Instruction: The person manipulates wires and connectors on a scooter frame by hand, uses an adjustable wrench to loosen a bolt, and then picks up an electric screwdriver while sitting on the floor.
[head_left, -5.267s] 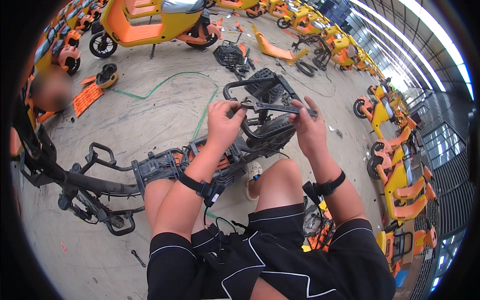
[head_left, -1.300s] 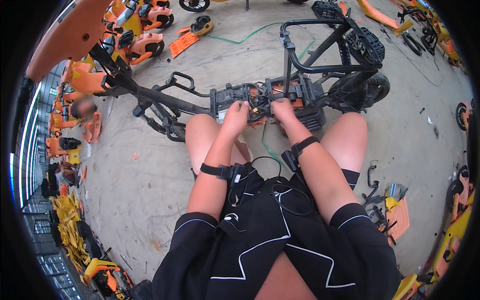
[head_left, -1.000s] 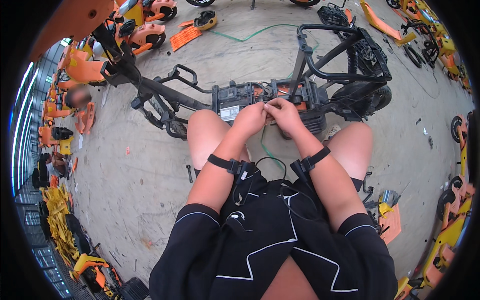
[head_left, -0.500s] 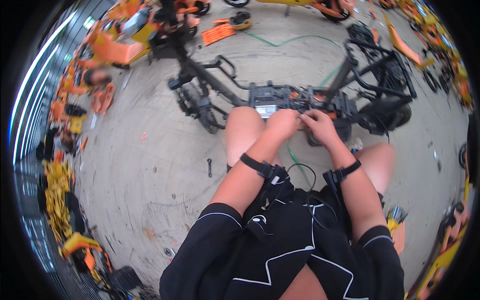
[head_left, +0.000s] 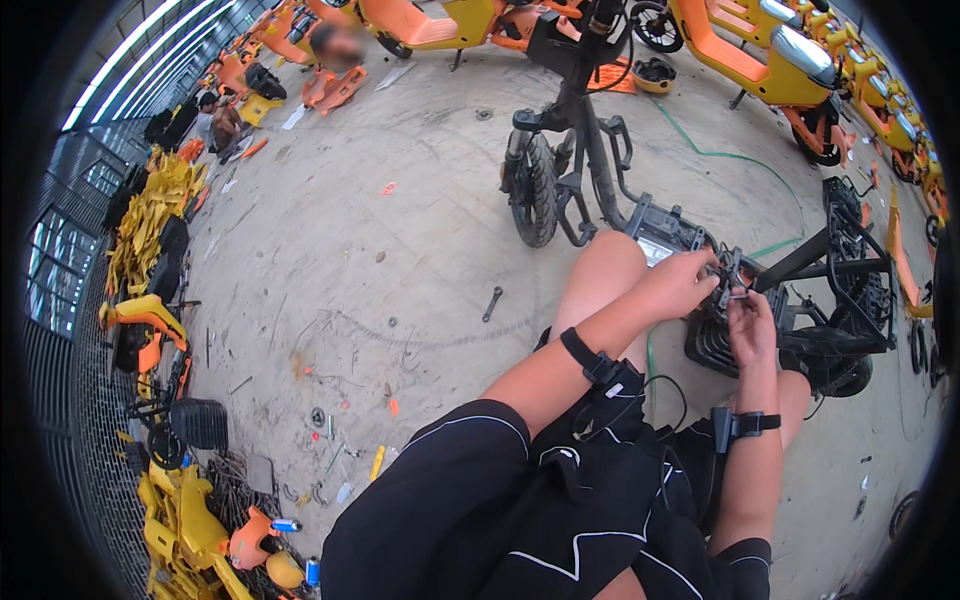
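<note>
A stripped black scooter frame (head_left: 800, 262) stands in front of my knees, its wiring and black parts bared in the low middle section. My left hand (head_left: 682, 285) reaches into the wiring (head_left: 735, 265) from the left, fingers bent and closed at its edge. Just right of it and lower, my right hand (head_left: 752, 328) has its fingertips closed at the same dark parts. What either hand grips is too small to make out. Beside my left hand, a pale label (head_left: 655, 250) shows on the frame's floor section. The front wheel (head_left: 535, 190) stands to the far left of the hands.
A wrench (head_left: 492, 304) lies on the concrete floor left of my knee. Yellow and orange scooters (head_left: 770, 70) line the back, with a yellow helmet (head_left: 655, 76) nearby. Yellow panels (head_left: 160, 215) are heaped along the left wall. Other people sit at the far left.
My view has swung left, so frame and hands appear further right. My hands, close together before, are slightly apart, and the right one has turned with its fingers pointing up.
</note>
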